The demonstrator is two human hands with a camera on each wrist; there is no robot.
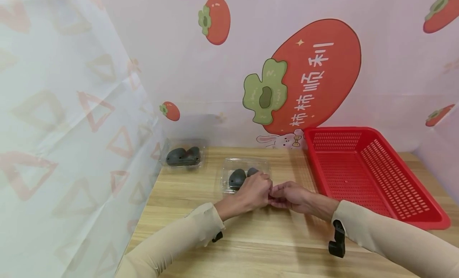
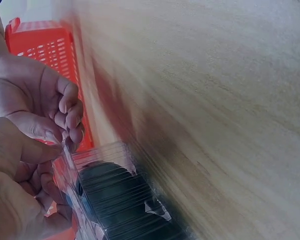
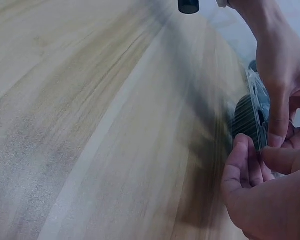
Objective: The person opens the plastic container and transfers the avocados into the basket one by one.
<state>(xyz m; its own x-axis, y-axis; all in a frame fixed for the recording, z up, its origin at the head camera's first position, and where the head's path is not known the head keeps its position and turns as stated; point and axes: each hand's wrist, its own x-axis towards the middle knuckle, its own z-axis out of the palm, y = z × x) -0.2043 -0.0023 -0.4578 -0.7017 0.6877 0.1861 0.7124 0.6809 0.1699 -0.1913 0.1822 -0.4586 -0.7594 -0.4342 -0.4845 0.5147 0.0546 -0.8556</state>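
A clear plastic clamshell box (image 1: 227,166) stands on the wooden table in front of me, with dark, avocado-like oval fruits (image 1: 237,177) inside. My left hand (image 1: 254,191) reaches over its near right corner and pinches the rim between thumb and fingers. From the right, my right hand (image 1: 292,196) pinches the same corner, its thumb and fingertips against the left hand's. The left wrist view shows the ribbed side of the box (image 2: 107,155) beside both sets of fingers. In the right wrist view the left index finger (image 3: 278,122) points down onto the rim.
Another clear box (image 1: 183,144) holding similar dark fruits stands at the back left, by the wall sheet. On the right a large red perforated basket (image 1: 322,172) sits close to my right forearm. Printed sheets line the back and sides of the wooden table (image 1: 251,246).
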